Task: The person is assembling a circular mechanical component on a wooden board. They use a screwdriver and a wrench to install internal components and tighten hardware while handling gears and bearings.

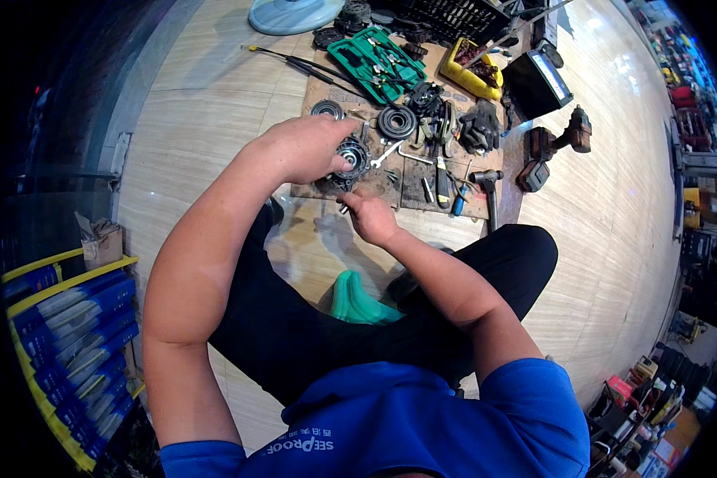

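The round metal housing [358, 156] lies just right of the left hand [307, 149], whose thumb and fingers are parted over it; I cannot tell whether they grip. The right hand [372, 218], on the near side, is curled around a small metal piece [343, 209].

Floor [605, 239] brightly lit; soft shadows on it; edges bend into black.

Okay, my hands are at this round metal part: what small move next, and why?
I'd probably steady the round metal part with the left hand, which already reaches over it, since the right hand is just nearer you, apparently pinching a small metal piece.
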The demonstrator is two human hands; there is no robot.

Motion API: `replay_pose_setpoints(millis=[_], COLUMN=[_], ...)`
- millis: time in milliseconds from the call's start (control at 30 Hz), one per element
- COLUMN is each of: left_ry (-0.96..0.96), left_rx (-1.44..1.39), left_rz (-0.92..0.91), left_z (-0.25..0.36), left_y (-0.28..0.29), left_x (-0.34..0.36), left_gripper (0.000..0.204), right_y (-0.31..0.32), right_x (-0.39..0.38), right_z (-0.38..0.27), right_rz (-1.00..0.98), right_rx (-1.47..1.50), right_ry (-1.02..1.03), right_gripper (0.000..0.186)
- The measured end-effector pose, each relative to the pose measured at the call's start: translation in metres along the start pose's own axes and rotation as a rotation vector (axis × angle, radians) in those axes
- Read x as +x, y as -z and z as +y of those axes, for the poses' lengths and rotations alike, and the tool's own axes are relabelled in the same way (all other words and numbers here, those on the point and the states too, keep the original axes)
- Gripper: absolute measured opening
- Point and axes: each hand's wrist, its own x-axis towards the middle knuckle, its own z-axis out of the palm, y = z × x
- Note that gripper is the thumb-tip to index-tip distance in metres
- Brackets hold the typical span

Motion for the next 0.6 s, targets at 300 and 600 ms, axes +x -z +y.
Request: replay_pose_setpoints(millis=[300,600], left_ry=[0.008,0.013], left_rx=[0.010,0.017], left_rz=[-0.019,-0.030], left_z=[-0.002,0.001], left_y=[0.000,0.000], left_x=[0.000,0.001], left_gripper=[0.064,0.066], right_y=[0.010,0.001], right_x=[-0.001,-0.001], right_z=[-0.010,-0.003], right_rz=[-0.028,0.060], right_rx=[0.110,0.116], right_ry=[-0.023,-0.003], right_gripper=[0.028,0.032])
